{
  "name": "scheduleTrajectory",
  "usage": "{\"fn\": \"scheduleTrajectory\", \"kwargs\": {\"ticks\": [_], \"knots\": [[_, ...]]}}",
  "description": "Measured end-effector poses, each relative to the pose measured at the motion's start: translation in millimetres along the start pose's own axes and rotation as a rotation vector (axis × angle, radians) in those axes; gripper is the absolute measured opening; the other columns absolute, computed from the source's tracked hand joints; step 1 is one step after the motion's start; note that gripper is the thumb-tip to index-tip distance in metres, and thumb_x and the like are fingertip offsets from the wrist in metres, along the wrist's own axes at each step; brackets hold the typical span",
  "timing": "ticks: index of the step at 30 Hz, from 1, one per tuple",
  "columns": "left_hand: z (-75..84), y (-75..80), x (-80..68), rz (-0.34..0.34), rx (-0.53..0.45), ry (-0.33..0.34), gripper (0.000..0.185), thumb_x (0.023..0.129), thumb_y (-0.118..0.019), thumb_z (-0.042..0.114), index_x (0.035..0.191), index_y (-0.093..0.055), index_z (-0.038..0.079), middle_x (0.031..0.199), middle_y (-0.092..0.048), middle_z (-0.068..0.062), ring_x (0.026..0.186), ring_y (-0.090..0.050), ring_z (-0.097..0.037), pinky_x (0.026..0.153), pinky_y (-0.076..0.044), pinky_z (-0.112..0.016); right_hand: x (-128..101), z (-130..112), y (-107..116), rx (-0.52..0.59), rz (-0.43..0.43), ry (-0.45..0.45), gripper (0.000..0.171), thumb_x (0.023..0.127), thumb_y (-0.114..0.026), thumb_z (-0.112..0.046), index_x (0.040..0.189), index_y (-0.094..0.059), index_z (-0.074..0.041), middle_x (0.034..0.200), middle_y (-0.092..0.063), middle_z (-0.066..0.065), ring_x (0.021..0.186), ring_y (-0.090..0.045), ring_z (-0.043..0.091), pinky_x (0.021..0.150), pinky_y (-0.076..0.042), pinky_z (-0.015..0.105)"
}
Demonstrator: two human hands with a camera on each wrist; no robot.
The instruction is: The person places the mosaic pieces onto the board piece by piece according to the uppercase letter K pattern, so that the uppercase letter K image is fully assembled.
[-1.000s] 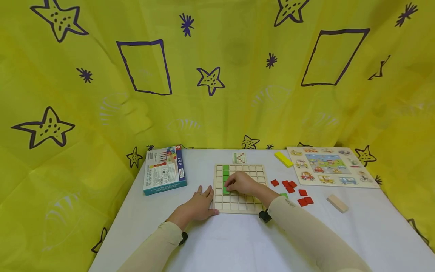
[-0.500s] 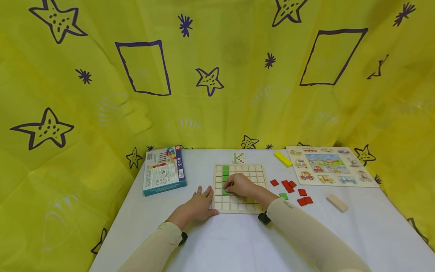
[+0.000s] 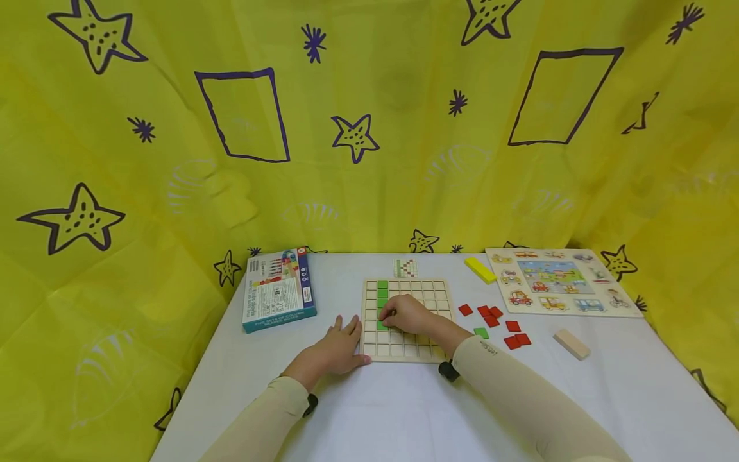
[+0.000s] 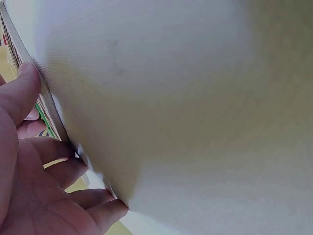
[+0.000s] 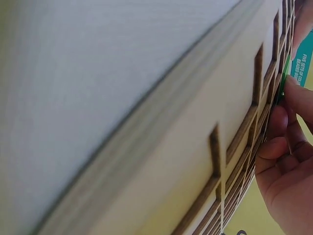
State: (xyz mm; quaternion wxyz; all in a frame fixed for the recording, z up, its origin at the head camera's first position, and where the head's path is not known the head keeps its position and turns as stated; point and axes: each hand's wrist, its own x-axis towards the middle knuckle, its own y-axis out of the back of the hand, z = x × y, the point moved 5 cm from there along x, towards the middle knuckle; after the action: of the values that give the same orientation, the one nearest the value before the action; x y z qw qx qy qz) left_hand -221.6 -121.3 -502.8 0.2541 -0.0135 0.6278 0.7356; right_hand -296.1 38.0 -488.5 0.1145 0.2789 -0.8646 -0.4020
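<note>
Two hands work at a wooden grid board (image 3: 407, 321) lying mid-counter (image 3: 369, 410) in the head view: the left hand (image 3: 337, 350) rests flat, fingers straight, against the board's near left corner, while the right hand (image 3: 408, 313) curls its fingertips on a green tile (image 3: 382, 325) in the board's left column, loose red tiles (image 3: 496, 319) just right of the board and a game box (image 3: 279, 290) to the far left. At the left wrist, straight fingers (image 4: 58, 161) lie along the board's edge (image 4: 46, 98), the grip wide and holding nothing. At the right wrist, curled fingers (image 5: 288, 142) pinch the green tile's thin edge (image 5: 282, 88) over the board's cells (image 5: 230, 122).
</note>
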Motion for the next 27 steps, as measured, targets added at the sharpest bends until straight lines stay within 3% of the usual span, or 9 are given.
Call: {"fn": "scheduleTrajectory", "kwargs": {"ticks": [11, 18, 27], "knots": [[2.5, -2.8, 2.3, -0.017, -0.003, -0.005, 0.089, 0.096, -0.059, 0.057, 0.159, -0.026, 0.004, 0.166, -0.021, -0.010, 0.150, -0.012, -0.046, 0.117, -0.026, -0.055, -8, 14, 6, 0.104, -0.019, -0.039, 0.006, 0.094, -0.074, -0.018, 0.096, -0.079, -0.016, 0.095, -0.072, -0.008, 0.088, -0.060, 0.010, 0.082, -0.051, 0.032], [3.0, -3.2, 3.7, -0.016, -0.011, 0.004, 0.089, 0.095, -0.059, 0.057, 0.159, -0.026, 0.005, 0.167, -0.020, -0.009, 0.151, -0.011, -0.045, 0.117, -0.025, -0.055, -21, 26, 25, 0.143, 0.015, -0.113, 0.009, 0.095, -0.072, -0.019, 0.100, -0.078, -0.015, 0.102, -0.071, -0.006, 0.094, -0.059, 0.013, 0.085, -0.051, 0.034], [0.4, -1.1, 0.9, -0.011, -0.018, 0.014, 0.089, 0.095, -0.061, 0.054, 0.159, -0.026, 0.004, 0.166, -0.020, -0.011, 0.150, -0.011, -0.045, 0.118, -0.024, -0.054, -45, 56, 55, 0.137, 0.039, -0.151, 0.011, 0.095, -0.073, -0.018, 0.102, -0.077, -0.012, 0.099, -0.070, -0.003, 0.084, -0.056, 0.017, 0.073, -0.049, 0.032]]}}
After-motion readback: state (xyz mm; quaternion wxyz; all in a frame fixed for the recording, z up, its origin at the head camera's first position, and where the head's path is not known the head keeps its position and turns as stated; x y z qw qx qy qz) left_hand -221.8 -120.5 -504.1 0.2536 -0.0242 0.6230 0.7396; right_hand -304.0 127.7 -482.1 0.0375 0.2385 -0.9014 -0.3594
